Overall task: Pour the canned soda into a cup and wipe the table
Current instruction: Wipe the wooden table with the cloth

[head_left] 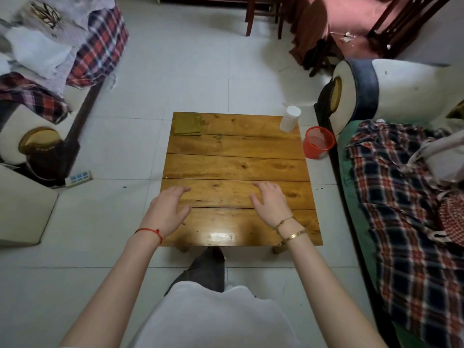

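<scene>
The fingers of the left hand (167, 209) are loosely spread and slightly bent, holding nothing, poised over the near left edge of the wooden table (236, 169). The fingers of the right hand (270, 203) are likewise relaxed and spread with nothing in their grasp, over the near right part of the tabletop. Whether either palm touches the wood cannot be told. A red string circles the left wrist; thin gold bracelets circle the right.

At the table's far left corner lies a flat olive-green cloth (188, 124). At the far right corner stands a white cup (290, 119), upright. No soda can shows in this view.

On the tiled floor just right of the table sits a red mesh basket (319, 142), beside a sofa draped in plaid fabric (401, 187).
</scene>
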A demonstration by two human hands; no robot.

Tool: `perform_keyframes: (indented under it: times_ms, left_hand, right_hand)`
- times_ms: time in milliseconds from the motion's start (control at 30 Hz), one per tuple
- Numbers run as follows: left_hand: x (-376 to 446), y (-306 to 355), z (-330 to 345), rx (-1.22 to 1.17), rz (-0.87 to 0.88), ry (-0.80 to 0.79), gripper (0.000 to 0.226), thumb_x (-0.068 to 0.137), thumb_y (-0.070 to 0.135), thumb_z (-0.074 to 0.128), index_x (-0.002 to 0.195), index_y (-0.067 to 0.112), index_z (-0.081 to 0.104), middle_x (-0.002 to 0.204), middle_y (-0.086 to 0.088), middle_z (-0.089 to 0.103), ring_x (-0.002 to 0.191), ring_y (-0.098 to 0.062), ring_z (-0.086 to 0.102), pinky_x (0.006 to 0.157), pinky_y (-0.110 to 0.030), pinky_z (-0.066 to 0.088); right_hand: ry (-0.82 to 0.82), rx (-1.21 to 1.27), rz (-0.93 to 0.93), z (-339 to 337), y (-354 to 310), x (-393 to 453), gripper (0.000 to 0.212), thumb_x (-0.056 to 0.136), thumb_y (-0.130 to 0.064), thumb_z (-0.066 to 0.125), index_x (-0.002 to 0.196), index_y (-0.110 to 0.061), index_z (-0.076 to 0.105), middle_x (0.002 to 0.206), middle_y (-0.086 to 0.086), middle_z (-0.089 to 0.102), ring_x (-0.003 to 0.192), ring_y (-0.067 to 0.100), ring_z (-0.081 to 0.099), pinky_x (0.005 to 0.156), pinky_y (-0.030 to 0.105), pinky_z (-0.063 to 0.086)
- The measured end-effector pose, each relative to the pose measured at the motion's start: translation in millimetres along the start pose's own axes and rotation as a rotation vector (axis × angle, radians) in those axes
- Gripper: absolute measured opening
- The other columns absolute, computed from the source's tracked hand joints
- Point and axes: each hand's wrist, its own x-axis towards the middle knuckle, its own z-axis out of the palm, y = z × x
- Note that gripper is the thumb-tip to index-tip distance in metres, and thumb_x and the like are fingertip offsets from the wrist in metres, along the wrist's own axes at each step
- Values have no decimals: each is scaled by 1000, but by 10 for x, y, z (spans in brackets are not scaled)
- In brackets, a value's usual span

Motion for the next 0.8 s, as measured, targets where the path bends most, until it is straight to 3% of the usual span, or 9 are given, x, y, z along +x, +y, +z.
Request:
perform_keyframes:
  times_ms: [233,400,600,700,800]
  left_hand:
    - [673,-131,-108,-23,-20,-4,49,94,29,60,141,20,49,141,-1,54,130,-21,50,110,-38,42]
    - [1236,-210,-282,-40,-43,-4,48,94,28,60,141,19,49,139,-3,56,126,-23,53,108,-38,44]
    - [2000,-362,-412,-270,-205,54,37,93,19,60,130,17,59,113,0,66,100,-16,62,95,-34,52]
    - [2386,-484,-399,-363,-326,86,29,94,17,57,121,14,65,96,-3,67,86,-17,63,88,-31,53]
    - [2808,-677,-311,-404,-396,94,28,94,17,56,118,11,67,97,-1,67,85,-15,61,90,-27,50]
  right_hand:
    - [-45,-12,-16,-70,-123,748,43,100,-33,42,140,-16,45,141,4,48,136,23,32,112,41,30]
    - [-22,52,-33,-99,-283,1380,39,99,-29,46,134,-13,52,133,6,55,129,26,42,108,37,34]
    - [-11,291,85,-142,-521,2171,27,99,-22,48,116,-8,64,106,7,67,90,16,57,77,20,39]
    - [-46,338,168,-76,-536,2592,26,98,-25,48,108,-8,65,99,7,69,92,22,62,74,23,41]
    - [-75,398,247,63,-551,3073,24,96,-28,49,99,-12,66,94,8,71,90,28,66,83,36,53]
